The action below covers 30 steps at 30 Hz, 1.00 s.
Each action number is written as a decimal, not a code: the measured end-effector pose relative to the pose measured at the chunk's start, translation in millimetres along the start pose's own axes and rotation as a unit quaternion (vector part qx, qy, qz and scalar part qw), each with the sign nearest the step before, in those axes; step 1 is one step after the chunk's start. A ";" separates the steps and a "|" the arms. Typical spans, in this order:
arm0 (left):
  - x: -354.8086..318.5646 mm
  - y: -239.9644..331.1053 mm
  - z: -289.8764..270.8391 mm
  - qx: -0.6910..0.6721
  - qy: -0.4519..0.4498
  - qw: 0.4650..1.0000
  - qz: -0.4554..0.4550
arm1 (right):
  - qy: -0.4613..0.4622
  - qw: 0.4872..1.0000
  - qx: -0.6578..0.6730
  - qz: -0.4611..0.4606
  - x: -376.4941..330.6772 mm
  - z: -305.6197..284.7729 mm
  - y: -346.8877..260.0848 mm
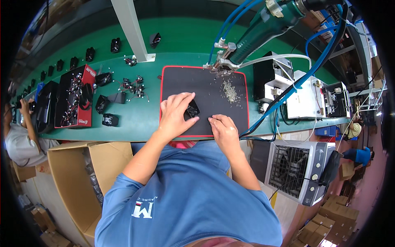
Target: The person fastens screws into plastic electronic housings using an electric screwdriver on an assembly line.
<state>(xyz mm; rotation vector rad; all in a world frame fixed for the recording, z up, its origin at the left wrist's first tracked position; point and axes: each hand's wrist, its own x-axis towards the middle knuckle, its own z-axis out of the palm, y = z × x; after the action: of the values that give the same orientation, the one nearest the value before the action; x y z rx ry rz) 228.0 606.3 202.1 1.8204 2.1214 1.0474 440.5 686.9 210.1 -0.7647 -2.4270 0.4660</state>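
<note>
My left hand (176, 113) grips a small black plastic part (192, 110) over a black work mat with a red border (203, 84). My right hand (223, 128) rests on the mat's near edge just right of the part, fingers curled; whether it pinches something is hidden. A pile of small silvery screws (229, 91) lies on the mat beyond my right hand. A green-bodied power screwdriver (263, 26) hangs above the mat's far edge, fed by blue hoses.
Black parts and wired pieces (133, 85) lie on the green bench to the left, beside a red-and-black box (73, 96). White and black machines (304, 96) stand right. An open cardboard box (76, 173) and a grey fan unit (298, 168) sit below. Another person (18, 131) works at far left.
</note>
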 end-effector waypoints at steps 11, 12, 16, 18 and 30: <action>-3.8 -6.7 -1.7 -0.055 -0.004 0.998 0.024 | 0.051 0.996 0.074 -0.016 39.5 25.5 -35.1; -2.9 -6.5 -2.0 -0.059 -0.005 0.998 0.015 | 0.051 0.996 0.072 -0.013 39.8 27.8 -34.7; -0.1 -6.0 1.8 -0.052 -0.007 0.998 0.020 | 0.062 0.997 0.050 0.002 39.3 27.1 -37.3; -1.0 -4.5 1.1 -0.053 -0.008 0.998 0.035 | 0.058 0.997 0.041 0.005 36.5 25.8 -38.6; -5.1 -14.9 6.6 -0.033 0.002 0.998 0.053 | -0.024 0.987 0.002 0.159 42.6 48.1 -50.9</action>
<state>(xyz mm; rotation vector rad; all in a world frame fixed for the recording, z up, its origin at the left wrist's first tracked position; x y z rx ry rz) 220.7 604.0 186.7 1.9197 1.9862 1.1321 361.3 665.6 212.8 -1.1584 -2.3538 0.6183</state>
